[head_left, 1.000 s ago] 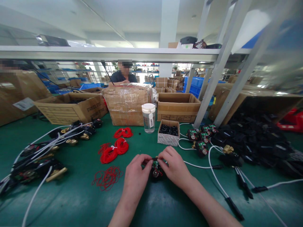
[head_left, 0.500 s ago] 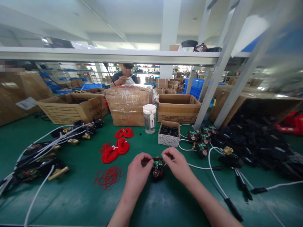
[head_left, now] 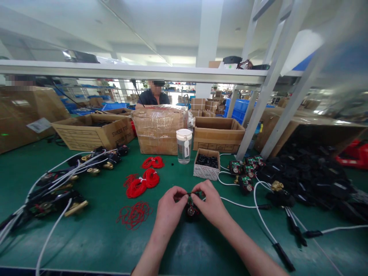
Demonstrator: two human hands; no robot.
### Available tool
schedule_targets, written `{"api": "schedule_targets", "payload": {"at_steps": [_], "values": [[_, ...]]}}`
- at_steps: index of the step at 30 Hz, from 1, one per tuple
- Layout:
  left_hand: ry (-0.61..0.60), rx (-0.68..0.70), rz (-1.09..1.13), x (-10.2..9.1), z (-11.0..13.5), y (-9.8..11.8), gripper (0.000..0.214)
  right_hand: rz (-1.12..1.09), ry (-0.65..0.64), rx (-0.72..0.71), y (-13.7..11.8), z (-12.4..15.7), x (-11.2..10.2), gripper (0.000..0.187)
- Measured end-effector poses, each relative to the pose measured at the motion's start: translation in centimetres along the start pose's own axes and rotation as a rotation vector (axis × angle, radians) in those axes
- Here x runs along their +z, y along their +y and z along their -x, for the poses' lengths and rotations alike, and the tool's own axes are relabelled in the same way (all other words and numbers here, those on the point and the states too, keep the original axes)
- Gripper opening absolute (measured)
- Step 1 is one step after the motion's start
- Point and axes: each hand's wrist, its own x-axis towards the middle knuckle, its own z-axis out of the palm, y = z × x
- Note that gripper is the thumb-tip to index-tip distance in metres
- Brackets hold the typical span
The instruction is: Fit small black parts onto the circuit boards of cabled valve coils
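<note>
A small black valve part with a green circuit board point(head_left: 191, 210) sits on the green table point(head_left: 100, 237) between my two hands. My left hand point(head_left: 169, 211) is pinched closed at the part's upper left. My right hand point(head_left: 211, 205) is pinched closed at its upper right. A thin dark strand point(head_left: 190, 194) stretches between the two pinches just above the part; I cannot tell what it is. A white cable point(head_left: 238, 204) runs off to the right from the part.
Red wire bundles point(head_left: 142, 184) and loose red wire point(head_left: 134, 214) lie left of my hands. Behind are a clear jar point(head_left: 184, 146), a small box of black parts point(head_left: 207, 164), cardboard boxes point(head_left: 159, 129). Cabled valves point(head_left: 57, 188) lie left, black parts point(head_left: 310, 172) right. A person sits beyond the boxes.
My hands have drawn a little closer together above the part and their fingertips now pinch the strand over it. The view has shifted slightly.
</note>
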Motion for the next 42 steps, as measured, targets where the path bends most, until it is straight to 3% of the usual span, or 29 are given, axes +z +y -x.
{"api": "schedule_targets", "payload": {"at_steps": [13,23,29,42], "values": [[0.028,0.044,-0.042,-0.1,0.4,0.3,0.012,-0.041,0.021,0.057,-0.1,-0.1,-0.8,0.012],[0.047,0.040,-0.025,0.0,0.4,0.1,0.012,-0.144,-0.043,0.109,0.7,0.5,-1.4,0.017],[0.041,0.045,0.015,0.2,0.6,-0.5,0.014,-0.127,-0.056,0.122,0.7,0.5,-1.4,0.011],[-0.018,0.069,0.100,0.2,0.9,-2.1,0.021,-0.112,-0.134,0.092,0.8,2.2,-2.0,0.037]]}}
